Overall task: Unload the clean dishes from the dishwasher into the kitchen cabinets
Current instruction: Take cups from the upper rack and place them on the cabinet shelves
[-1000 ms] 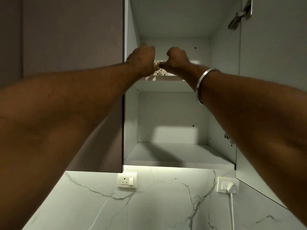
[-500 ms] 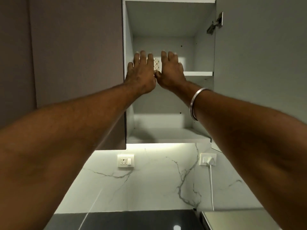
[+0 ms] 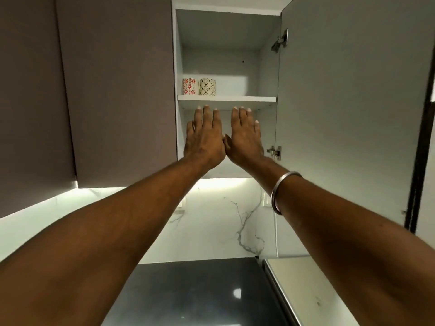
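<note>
Two patterned cups stand side by side at the left end of the upper shelf (image 3: pixel 247 98) in the open wall cabinet: a white cup with red flowers (image 3: pixel 189 86) and a cream cup with a dark diamond pattern (image 3: pixel 207 86). My left hand (image 3: pixel 205 137) and my right hand (image 3: pixel 244 136) are raised just below that shelf, backs toward me, fingers stretched out and empty. Their thumbs nearly touch. Neither hand touches the cups.
The cabinet door (image 3: pixel 341 114) stands open on the right, its hinges showing. A closed brown cabinet door (image 3: pixel 113 90) is on the left. Below are a marble backsplash (image 3: pixel 216 227), a dark countertop (image 3: pixel 195 292) and a steel surface (image 3: pixel 306 290) at the right.
My hands let go of the cups on the upper shelf, opened flat and drew back down below the shelf. The view tilted lower, showing the countertop.
</note>
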Tool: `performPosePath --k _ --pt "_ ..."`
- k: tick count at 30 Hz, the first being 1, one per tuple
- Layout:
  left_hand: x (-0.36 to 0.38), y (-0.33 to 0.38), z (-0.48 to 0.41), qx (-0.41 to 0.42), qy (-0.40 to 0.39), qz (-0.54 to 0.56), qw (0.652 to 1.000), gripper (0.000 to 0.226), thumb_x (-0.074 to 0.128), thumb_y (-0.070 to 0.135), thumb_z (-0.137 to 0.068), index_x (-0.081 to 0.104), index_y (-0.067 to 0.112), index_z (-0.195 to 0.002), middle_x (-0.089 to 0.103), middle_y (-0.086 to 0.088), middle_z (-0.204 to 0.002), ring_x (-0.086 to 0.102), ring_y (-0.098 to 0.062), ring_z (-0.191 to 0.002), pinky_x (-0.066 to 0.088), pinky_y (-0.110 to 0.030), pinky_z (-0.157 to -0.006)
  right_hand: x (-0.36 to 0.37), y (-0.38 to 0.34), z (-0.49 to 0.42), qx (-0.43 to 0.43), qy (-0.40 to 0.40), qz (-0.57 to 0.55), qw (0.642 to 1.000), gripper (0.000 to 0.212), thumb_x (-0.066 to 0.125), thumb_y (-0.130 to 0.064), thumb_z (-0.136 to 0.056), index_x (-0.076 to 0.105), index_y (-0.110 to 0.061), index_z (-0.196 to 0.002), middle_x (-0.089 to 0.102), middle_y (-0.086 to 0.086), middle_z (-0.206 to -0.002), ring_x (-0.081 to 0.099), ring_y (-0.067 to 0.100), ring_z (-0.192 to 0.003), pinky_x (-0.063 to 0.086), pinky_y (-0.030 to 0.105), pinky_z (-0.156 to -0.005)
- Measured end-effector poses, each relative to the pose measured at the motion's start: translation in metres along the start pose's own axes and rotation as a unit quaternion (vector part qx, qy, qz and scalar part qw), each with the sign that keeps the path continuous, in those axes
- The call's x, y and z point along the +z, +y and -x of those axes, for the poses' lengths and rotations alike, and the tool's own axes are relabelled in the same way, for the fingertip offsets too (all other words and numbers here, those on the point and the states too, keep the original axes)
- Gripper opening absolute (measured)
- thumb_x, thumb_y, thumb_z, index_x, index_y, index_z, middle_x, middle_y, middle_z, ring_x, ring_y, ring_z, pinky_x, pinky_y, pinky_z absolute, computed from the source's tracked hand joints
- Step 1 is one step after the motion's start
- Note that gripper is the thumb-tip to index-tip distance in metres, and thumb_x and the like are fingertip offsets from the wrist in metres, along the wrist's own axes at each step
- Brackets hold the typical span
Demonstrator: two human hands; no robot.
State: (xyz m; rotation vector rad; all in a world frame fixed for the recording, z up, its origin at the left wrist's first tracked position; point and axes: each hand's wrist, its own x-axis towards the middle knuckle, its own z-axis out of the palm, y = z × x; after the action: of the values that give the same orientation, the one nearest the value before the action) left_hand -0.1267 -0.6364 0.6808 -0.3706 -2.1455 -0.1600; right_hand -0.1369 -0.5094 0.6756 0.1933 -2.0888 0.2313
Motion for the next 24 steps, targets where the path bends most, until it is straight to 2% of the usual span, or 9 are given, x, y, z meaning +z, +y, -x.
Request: performPosePath --k 7,14,24 --pt "-0.03 0.043 0.072 -0.014 -0.029 -0.002 0.999 0.078 0.044 0.042 -0.105 0.003 0.014 -0.164 -0.002 -0.013 -0.172 -0.004 -0.034 -0.158 0.012 -0.051 -0.127 -0.041 0.007 0.076 -0.006 -0.028 -0.013 0.999 0.076 0.038 -0.045 -0.103 0.003 -0.009 -0.16 0.001 0.014 -0.168 -0.006 0.031 -0.155 0.007 0.054 -0.124" --pt "-0.044 0.09 0.151 -0.035 -0.063 0.001 0.997 0.071 0.04 0.042 -0.106 0.008 0.015 -0.164 0.004 -0.011 -0.172 0.002 -0.032 -0.158 0.015 -0.049 -0.127 -0.075 0.014 0.159 -0.016 -0.066 -0.006 0.998 0.07 0.038 -0.038 -0.105 0.004 -0.01 -0.16 -0.001 0.013 -0.168 -0.007 0.03 -0.155 0.005 0.053 -0.125" --pt "-0.046 0.141 0.268 -0.044 -0.084 0.07 0.993 0.06 0.049 0.029 -0.102 0.031 0.013 -0.157 0.036 -0.01 -0.16 0.034 -0.03 -0.146 0.036 -0.046 -0.115 -0.095 0.032 0.285 0.003 -0.121 -0.022 0.992 0.067 0.042 -0.028 -0.104 0.01 -0.01 -0.16 0.01 0.012 -0.168 0.0 0.029 -0.155 0.007 0.051 -0.125"
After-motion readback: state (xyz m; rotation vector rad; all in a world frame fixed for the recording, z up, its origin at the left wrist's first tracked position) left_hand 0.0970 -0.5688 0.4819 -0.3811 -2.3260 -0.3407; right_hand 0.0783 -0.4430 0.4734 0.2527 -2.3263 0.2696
